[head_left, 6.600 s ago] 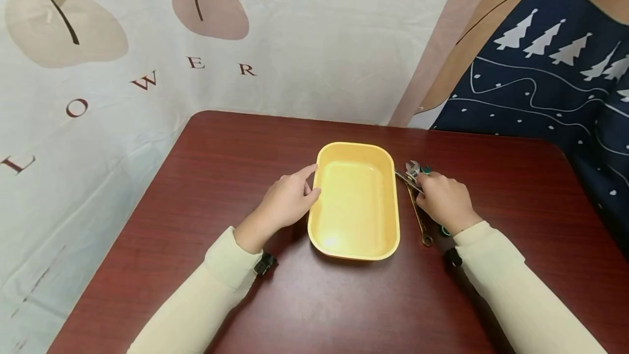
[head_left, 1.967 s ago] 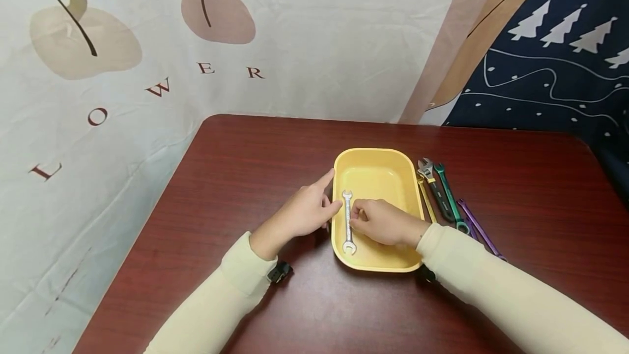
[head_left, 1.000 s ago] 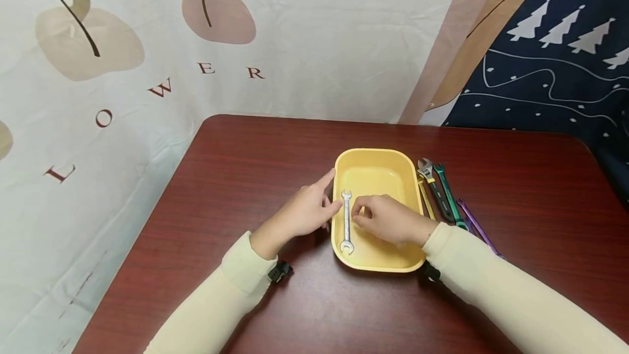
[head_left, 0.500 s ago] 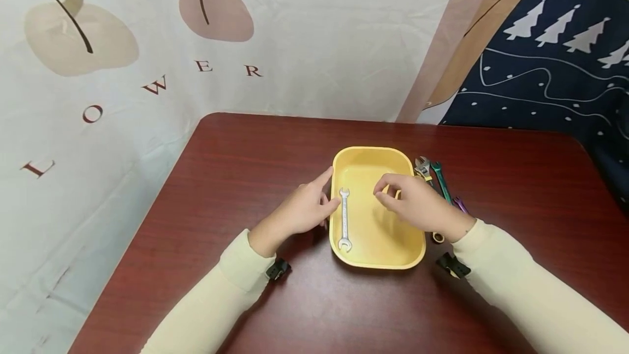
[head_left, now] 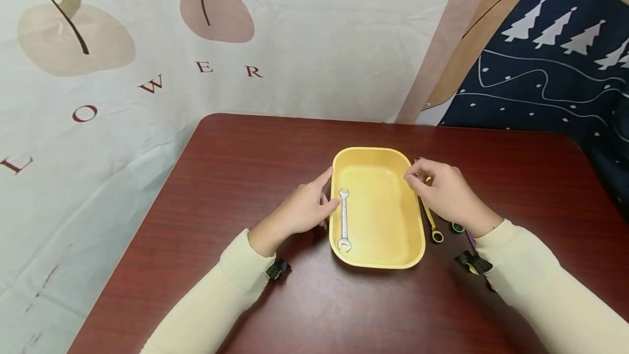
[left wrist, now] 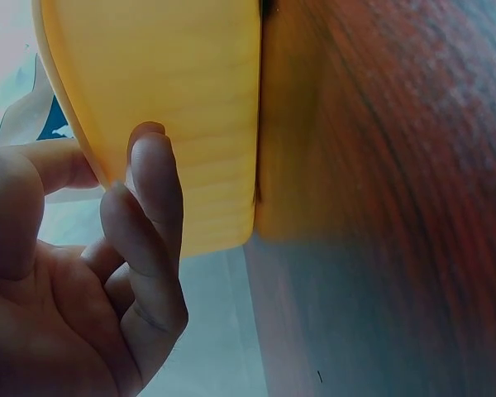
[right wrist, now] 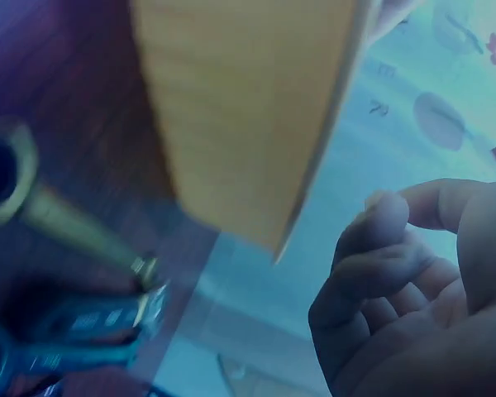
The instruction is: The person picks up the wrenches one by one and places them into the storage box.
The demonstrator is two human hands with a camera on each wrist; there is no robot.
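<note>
A yellow plastic tray (head_left: 380,212) stands on the table with a silver double open-end wrench (head_left: 344,220) lying along its left side. My left hand (head_left: 297,209) holds the tray's left rim, thumb over the edge and fingers against the outer wall (left wrist: 207,124), as the left wrist view shows. Above the tray's right rim, my right hand (head_left: 444,190) hovers with nothing in it, its fingers loosely curled and thumb near the index fingertip. Under it lies a gold ratchet wrench (head_left: 429,218). A green wrench (head_left: 457,228) and a purple wrench (head_left: 472,242) are mostly hidden by that hand.
In the right wrist view an adjustable wrench (right wrist: 91,321) with a dark handle lies between the gold and green wrenches. The dark red wooden table (head_left: 255,163) ends at the back against a printed cloth (head_left: 314,70).
My right hand first carried the silver wrench into the tray and let go of it. Since then it has moved right, off the tray's middle. The left hand stays at the rim.
</note>
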